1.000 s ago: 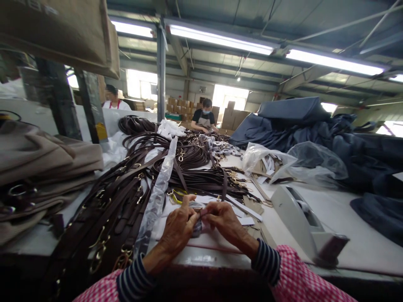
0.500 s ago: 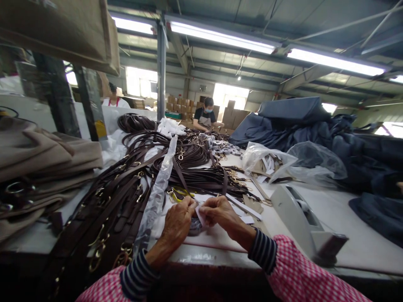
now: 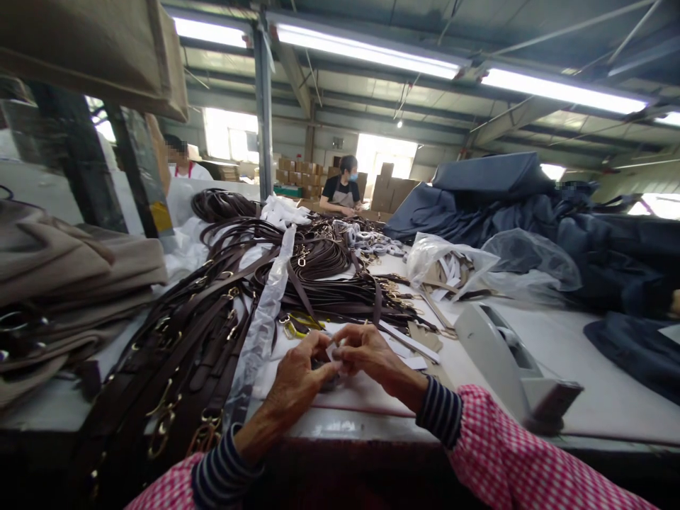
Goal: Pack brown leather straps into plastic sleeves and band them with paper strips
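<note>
Dark leather straps with brass clasps (image 3: 175,354) lie beside a clear plastic strip (image 3: 260,333) as a worker's left hand (image 3: 300,379) and right hand (image 3: 372,358) pinch a small white tag (image 3: 333,352) between them, above a white worktable (image 3: 361,418), a grey tape dispenser (image 3: 499,354) at right.

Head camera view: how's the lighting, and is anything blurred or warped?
In the head view, the fluorescent tube lights and the window glare almost to white; the wide lens seems to bend the ceiling beam; the left hand and right hand look fairly sharp and evenly lit, while the bottom edge falls into dark shadow.
</note>
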{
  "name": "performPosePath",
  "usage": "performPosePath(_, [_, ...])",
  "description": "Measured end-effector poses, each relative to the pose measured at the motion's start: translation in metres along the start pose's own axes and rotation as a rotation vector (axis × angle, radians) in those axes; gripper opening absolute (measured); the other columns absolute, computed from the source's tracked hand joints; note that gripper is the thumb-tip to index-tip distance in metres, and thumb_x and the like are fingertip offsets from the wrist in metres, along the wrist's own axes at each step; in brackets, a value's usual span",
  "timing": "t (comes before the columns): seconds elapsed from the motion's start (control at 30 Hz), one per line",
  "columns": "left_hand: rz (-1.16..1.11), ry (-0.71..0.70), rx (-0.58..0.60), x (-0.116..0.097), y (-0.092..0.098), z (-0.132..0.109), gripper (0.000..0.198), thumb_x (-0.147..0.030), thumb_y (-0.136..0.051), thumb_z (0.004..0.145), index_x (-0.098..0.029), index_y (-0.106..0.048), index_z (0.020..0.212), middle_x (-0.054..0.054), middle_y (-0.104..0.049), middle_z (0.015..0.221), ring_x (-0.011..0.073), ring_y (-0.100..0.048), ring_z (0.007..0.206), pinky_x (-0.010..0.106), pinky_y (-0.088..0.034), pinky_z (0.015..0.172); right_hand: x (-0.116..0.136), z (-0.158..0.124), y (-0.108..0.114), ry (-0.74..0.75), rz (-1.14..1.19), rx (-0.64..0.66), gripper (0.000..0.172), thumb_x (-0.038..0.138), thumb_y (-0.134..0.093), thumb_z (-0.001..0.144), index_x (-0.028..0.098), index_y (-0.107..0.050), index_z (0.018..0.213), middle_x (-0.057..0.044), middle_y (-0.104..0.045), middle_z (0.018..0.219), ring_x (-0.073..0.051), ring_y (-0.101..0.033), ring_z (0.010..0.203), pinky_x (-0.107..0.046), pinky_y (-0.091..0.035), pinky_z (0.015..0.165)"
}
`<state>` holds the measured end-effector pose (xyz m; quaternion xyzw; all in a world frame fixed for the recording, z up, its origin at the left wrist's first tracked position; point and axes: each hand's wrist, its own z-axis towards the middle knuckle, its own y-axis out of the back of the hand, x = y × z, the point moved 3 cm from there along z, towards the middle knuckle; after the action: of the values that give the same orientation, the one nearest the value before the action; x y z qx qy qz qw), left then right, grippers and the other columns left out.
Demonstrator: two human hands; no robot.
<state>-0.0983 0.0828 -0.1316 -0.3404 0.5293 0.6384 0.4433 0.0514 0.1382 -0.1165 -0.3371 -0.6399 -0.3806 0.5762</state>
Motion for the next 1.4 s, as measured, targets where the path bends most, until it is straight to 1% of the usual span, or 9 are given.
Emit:
performPosePath(0.1, [0.058,-0.067,-0.027,0.0,-0.002,-0.003,0.03,-0.021,-0.069,0.074,-0.022,-0.059,0.103,0.005,-0.072,0.104,0.0258,-0.067,0.099,0.037,-0.048,0.089,-0.001,0.0,0.0,0.012,0.005,0.006,0.014,0.025,-0.07,0.065,0.014,-0.064,0.07,0.002,-0.061,0.056,-0.01,-0.054,0.047,-0.021,-0.042,0.047])
performPosePath(0.23, [0.337,-0.097,-0.143,0.001,-0.001,-0.005,0.056,-0.015,-0.07,0.071,-0.02,-0.054,0.125,0.008,-0.068,0.109,0.0318,-0.061,0.109,0.049,-0.041,0.099,-0.005,-0.004,-0.001,0.048,0.05,-0.033,0.02,0.031,-0.074,0.068,0.015,-0.063,0.071,0.001,-0.063,0.059,-0.01,-0.052,0.048,-0.02,-0.038,0.044])
performPosePath(0.4, [0.503,-0.111,-0.044,-0.004,-0.001,-0.006,0.013,-0.025,-0.061,0.091,-0.022,-0.069,0.101,0.008,-0.063,0.108,0.031,-0.054,0.113,0.049,-0.036,0.099,-0.007,-0.008,0.001,0.076,0.119,-0.067,0.026,0.036,-0.077,0.069,0.015,-0.062,0.073,0.001,-0.063,0.063,-0.011,-0.056,0.054,-0.021,-0.044,0.049])
performPosePath(0.6, [0.463,-0.128,0.003,-0.01,0.002,-0.007,0.011,-0.033,-0.068,0.091,-0.025,-0.073,0.097,0.006,-0.062,0.102,0.0302,-0.052,0.11,0.047,-0.034,0.097,-0.006,-0.007,-0.001,0.102,0.163,-0.096,0.033,0.043,-0.08,0.072,0.017,-0.059,0.072,0.002,-0.06,0.057,-0.011,-0.054,0.051,-0.022,-0.046,0.051])
performPosePath(0.7, [0.423,-0.131,-0.006,-0.011,0.003,-0.008,0.014,-0.031,-0.061,0.096,-0.024,-0.073,0.092,0.005,-0.062,0.097,0.0288,-0.053,0.106,0.047,-0.033,0.096,0.006,-0.008,0.0,0.104,0.126,-0.032,0.034,0.044,-0.078,0.076,0.016,-0.059,0.073,0.001,-0.063,0.06,-0.01,-0.054,0.051,-0.021,-0.045,0.05])
performPosePath(0.9, [0.398,-0.181,0.013,-0.011,0.003,-0.009,0.018,-0.032,-0.06,0.095,-0.022,-0.07,0.085,0.004,-0.06,0.092,0.028,-0.053,0.102,0.045,-0.032,0.094,0.044,-0.007,0.014,0.112,-0.194,0.375,0.032,0.028,-0.08,0.073,0.017,-0.068,0.101,-0.002,-0.072,0.082,-0.015,-0.063,0.067,-0.021,-0.046,0.053])
performPosePath(1.03, [0.477,-0.235,0.021,-0.009,0.001,-0.01,0.021,-0.036,-0.058,0.098,-0.021,-0.07,0.087,0.004,-0.062,0.089,0.0282,-0.052,0.099,0.045,-0.033,0.09,0.062,-0.002,0.011,0.379,-0.742,0.413,0.003,0.012,-0.074,0.08,0.015,-0.074,0.078,-0.002,-0.071,0.081,-0.013,-0.062,0.072,-0.023,-0.043,0.066])
performPosePath(1.2, [0.494,-0.262,0.076,-0.015,-0.001,-0.012,0.023,-0.041,-0.054,0.101,-0.022,-0.067,0.098,0.005,-0.064,0.094,0.028,-0.051,0.099,0.045,-0.034,0.091,0.07,0.005,-0.004,0.563,-1.197,0.473,0.02,0.0,-0.067,0.082,0.016,-0.074,0.073,-0.002,-0.07,0.072,-0.012,-0.059,0.065,-0.024,-0.035,0.062])
performPosePath(1.4, [0.485,-0.319,-0.013,0.003,-0.007,-0.008,0.039,-0.042,-0.036,0.106,-0.025,-0.068,0.092,0.006,-0.066,0.09,0.0268,-0.057,0.092,0.041,-0.043,0.086,0.074,-0.007,-0.009,0.665,-1.563,0.489,0.009,0.008,-0.067,0.086,0.016,-0.069,0.083,-0.004,-0.073,0.082,-0.015,-0.063,0.069,-0.028,-0.031,0.055])
